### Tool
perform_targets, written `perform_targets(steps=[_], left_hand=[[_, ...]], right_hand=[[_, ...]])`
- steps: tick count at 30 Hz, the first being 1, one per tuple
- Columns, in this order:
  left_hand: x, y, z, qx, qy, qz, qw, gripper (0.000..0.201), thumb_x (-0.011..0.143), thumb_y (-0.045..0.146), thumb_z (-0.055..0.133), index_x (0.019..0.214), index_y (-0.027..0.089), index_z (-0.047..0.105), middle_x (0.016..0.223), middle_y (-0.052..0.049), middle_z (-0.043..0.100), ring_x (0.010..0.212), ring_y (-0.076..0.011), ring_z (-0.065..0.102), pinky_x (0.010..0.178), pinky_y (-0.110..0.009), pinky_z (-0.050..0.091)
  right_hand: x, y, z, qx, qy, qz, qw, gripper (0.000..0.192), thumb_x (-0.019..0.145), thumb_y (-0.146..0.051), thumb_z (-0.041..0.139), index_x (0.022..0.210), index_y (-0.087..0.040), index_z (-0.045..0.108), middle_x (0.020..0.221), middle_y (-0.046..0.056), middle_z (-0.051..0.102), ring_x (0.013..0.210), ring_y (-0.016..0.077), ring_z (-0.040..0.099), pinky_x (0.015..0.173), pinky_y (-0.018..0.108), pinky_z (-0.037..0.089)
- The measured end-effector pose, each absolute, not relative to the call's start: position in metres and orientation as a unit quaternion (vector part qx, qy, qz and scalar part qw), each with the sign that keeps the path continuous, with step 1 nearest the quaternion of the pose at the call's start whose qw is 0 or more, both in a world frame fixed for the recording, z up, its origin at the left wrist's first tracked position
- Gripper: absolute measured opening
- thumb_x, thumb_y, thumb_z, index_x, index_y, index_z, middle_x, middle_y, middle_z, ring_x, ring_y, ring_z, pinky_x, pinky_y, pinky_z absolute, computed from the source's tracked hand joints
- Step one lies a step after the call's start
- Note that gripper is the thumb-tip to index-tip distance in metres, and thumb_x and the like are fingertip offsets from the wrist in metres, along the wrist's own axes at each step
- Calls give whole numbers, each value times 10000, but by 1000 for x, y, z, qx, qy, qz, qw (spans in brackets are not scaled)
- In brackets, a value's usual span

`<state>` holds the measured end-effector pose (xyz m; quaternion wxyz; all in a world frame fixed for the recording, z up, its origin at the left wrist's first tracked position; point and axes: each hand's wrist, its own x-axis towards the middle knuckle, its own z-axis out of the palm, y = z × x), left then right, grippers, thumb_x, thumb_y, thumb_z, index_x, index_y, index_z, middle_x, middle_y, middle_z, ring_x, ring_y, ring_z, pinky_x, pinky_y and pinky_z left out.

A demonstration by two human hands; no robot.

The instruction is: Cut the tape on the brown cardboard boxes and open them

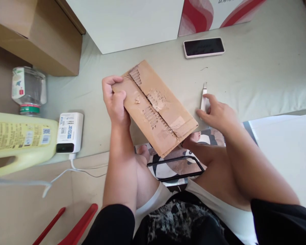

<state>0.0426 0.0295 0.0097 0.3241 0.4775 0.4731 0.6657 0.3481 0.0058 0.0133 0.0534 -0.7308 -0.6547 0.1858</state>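
Observation:
My left hand (115,98) grips a flat brown cardboard box (163,105) by its upper left corner, with the thumb on top. The box is tilted, and its upper face has a long seam with torn patches where the corrugated layer shows. To the right, my right hand (218,112) has its thumb and index finger on a small white utility knife (204,97). The knife's metal tip points away from me, and the knife is apart from the box. My other right fingers are curled and partly hidden.
A phone (204,47) lies beyond the knife, near a large white box (132,23). On the left are a cardboard carton (48,37), a clear plastic bottle (30,85), a yellow jug (20,139) and a white device (70,131) with a cable. A black frame (175,177) sits below.

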Motion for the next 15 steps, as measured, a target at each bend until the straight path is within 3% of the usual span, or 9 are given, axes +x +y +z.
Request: perform_targets(steps=[2,4,7,10,12,15], left_hand=[[43,30,11,479,480,660,322,240,873,466,572,968,257,502,935,-37,585,1026,-233,606,854,-396,491],[43,29,12,477,474,662,332,202,881,429,581,971,260,514,936,-31,598,1014,-226,613,859,-394,498],[44,26,13,468,457,673,345,161,864,368,608,967,262,545,916,-23,596,958,-210,617,856,-379,509],[46,25,12,464,470,671,335,203,857,429,611,964,268,549,906,-33,582,937,-225,622,845,-380,519],[46,26,12,456,496,663,325,268,849,504,616,964,271,552,929,-43,578,969,-249,626,860,-395,525],[47,27,12,437,523,657,321,325,825,555,645,958,269,567,963,-53,573,1025,-274,622,900,-412,520]], right_hand=[[344,7,11,-726,-663,181,32,622,814,-353,575,1426,-239,545,730,57,648,667,262,577,692,467,497],[339,5,12,-722,-656,209,72,572,790,-269,542,1357,-255,615,657,30,612,624,236,563,659,433,492],[334,-6,19,-650,-641,331,238,398,818,-237,468,1138,-246,705,629,9,600,593,198,584,602,372,489],[330,-25,28,-477,-654,401,429,324,892,-333,466,1129,-260,674,819,37,716,733,213,688,659,391,549],[326,-38,35,-405,-669,373,500,331,900,-421,569,1199,-297,637,949,50,762,824,234,732,681,402,585],[319,-55,49,-402,-688,268,541,354,848,-315,730,1183,-317,616,900,27,781,704,198,737,517,315,551]])
